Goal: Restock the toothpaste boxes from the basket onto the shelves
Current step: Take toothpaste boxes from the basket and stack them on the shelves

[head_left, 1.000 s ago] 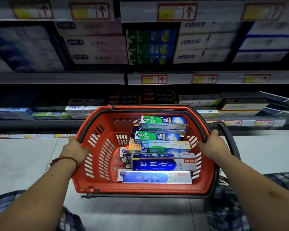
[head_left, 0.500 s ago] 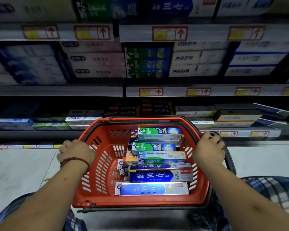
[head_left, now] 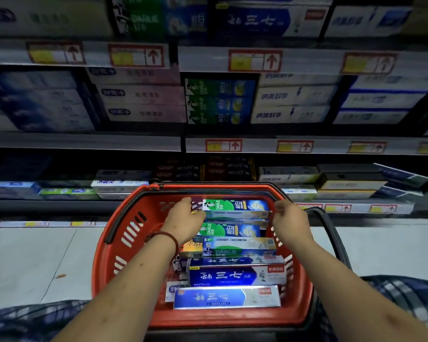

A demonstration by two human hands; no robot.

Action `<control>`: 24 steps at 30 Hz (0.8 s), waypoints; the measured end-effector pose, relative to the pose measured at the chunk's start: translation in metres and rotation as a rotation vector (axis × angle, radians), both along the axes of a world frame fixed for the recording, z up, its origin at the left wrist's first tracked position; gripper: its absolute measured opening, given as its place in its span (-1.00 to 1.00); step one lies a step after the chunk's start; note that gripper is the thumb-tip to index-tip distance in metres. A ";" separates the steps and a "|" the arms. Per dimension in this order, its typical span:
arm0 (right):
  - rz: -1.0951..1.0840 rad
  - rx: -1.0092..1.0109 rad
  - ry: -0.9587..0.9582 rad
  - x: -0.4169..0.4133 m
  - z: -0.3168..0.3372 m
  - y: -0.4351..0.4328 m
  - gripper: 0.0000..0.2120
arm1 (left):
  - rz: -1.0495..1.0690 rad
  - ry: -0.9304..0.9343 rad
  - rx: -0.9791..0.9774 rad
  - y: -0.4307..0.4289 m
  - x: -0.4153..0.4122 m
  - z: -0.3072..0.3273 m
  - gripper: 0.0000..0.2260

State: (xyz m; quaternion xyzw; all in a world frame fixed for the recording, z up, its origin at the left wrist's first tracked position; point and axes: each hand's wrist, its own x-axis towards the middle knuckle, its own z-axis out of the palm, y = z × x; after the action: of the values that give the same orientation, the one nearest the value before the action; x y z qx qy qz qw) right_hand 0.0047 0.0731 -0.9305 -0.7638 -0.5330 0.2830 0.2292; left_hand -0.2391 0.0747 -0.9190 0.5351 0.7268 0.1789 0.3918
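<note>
- Red basket [head_left: 101,272] sits on the floor [head_left: 30,255] in front of the shelves [head_left: 84,141], with toothpaste boxes stacked inside.
- Left hand [head_left: 185,219] is inside the basket, fingers laid over the left end of the top green box [head_left: 235,205]; can't tell if it grips.
- Right hand [head_left: 290,219] has curled fingers at that box's right end; contact unclear.
- Blue boxes [head_left: 232,276] lie at the near end.

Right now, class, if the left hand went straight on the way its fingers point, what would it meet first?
The left hand points forward and slightly right at the left end of the top green Darlie box; it would likely meet that first, and may be touching it.
</note>
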 end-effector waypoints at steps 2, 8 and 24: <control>-0.013 -0.047 0.092 -0.006 -0.001 0.001 -0.53 | 0.025 -0.049 -0.093 0.011 0.002 -0.006 -0.40; -0.153 -0.060 0.305 -0.013 0.002 0.006 -0.51 | 0.240 -0.390 -0.152 0.044 -0.007 -0.063 -0.22; -0.283 -0.092 0.610 -0.057 0.029 0.001 -0.55 | 0.482 -0.648 0.052 0.009 -0.033 0.019 -0.63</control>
State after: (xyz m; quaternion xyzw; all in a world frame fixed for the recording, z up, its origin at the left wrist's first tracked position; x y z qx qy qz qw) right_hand -0.0519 0.0739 -0.9015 -0.7198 -0.3153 0.4878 0.3803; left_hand -0.2716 0.0842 -0.9005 0.2753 0.6655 0.4433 0.5336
